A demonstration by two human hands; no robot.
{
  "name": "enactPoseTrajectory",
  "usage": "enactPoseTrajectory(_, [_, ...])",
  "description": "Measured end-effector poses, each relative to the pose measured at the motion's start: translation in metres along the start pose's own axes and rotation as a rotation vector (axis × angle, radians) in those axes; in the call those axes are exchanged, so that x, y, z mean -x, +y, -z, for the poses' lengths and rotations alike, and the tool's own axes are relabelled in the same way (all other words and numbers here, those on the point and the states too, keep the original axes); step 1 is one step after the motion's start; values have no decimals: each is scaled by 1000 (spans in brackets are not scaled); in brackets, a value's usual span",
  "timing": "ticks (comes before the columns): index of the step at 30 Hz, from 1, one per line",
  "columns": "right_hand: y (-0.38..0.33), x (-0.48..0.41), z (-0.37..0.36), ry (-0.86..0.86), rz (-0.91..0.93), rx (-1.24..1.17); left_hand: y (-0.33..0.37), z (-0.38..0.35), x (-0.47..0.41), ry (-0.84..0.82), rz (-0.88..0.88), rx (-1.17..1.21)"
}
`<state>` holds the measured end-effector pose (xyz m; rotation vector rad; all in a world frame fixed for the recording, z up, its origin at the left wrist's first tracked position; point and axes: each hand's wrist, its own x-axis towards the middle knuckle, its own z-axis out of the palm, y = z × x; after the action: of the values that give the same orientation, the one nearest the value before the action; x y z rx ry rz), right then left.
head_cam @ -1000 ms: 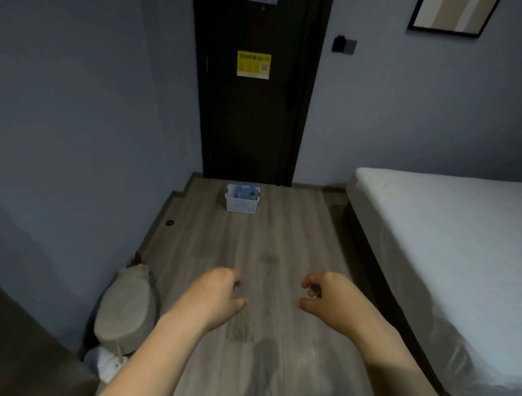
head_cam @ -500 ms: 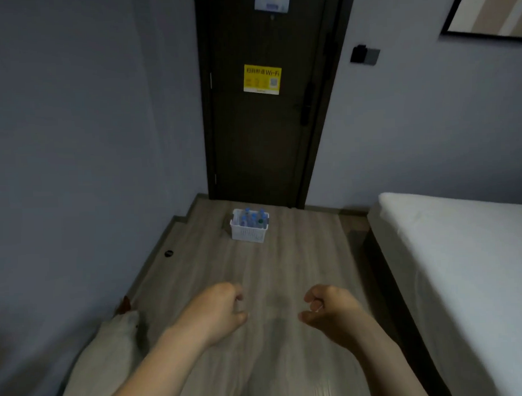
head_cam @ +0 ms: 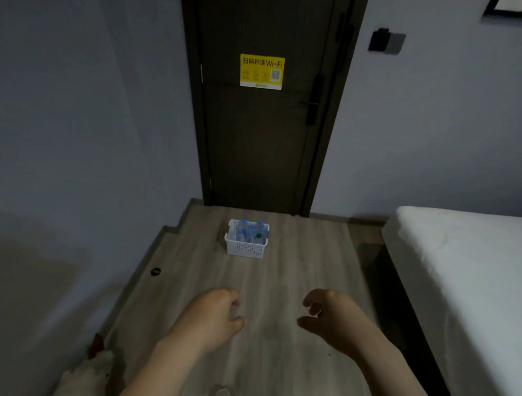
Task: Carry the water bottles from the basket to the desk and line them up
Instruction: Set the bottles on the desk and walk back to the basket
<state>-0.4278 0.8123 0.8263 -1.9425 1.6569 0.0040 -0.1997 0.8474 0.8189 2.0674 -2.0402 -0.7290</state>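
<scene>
- Head cam: my left hand & right hand loosely curled, both empty, well short of the door.
- White basket w/ water bottles on floor just before that door.
- Risk imo: bottles packed tight; I yank one, neighbours topple.

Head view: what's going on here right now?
A person faces a white basket of water bottles standing on the wood floor before the dark door. The left hand and right hand are held out empty, fingers loosely curled. No bottle is picked up yet; the desk isn't in view.
</scene>
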Motion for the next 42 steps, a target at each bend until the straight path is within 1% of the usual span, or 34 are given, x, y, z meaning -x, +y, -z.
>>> enactPoseTrajectory(4, [-8, -76, 17, -9, -35, 13, -15, 17, -76, 2, -16, -5])
enactPoseTrajectory(10, [-34, -182, 53, -12, -92, 9, -42, 66, -186, -5, -36, 11])
enactPoseTrajectory(13, [-42, -225, 63, 9, -81, 18, -50, 84, -230, 1, -38, 13])
enactPoseTrajectory(16, [-48, -264, 72, -28, -83, 6, -59, 93, -266, -20, -40, 52])
enactPoseTrajectory(19, [-50, -306, 82, -16, -78, 6, -69, 101, -303, -33, -21, 51])
enactPoseTrajectory(27, [-46, -443, 107, -26, -15, 44, -86, 122, -424, -20, 12, 72])
enactPoseTrajectory(31, [-34, -522, 133, -94, -12, -1, -86, 128, -496, -54, 57, 108])
enactPoseTrajectory(34, [-21, -583, 154, -135, -19, 8, -83, 129, -556, -94, 107, 154])
enactPoseTrajectory(38, [-9, -648, 171, -141, -7, 11, -79, 129, -616, -94, 147, 157])
enactPoseTrajectory(42, [1, -705, 173, -138, -4, -19, -89, 124, -665, -107, 189, 172])
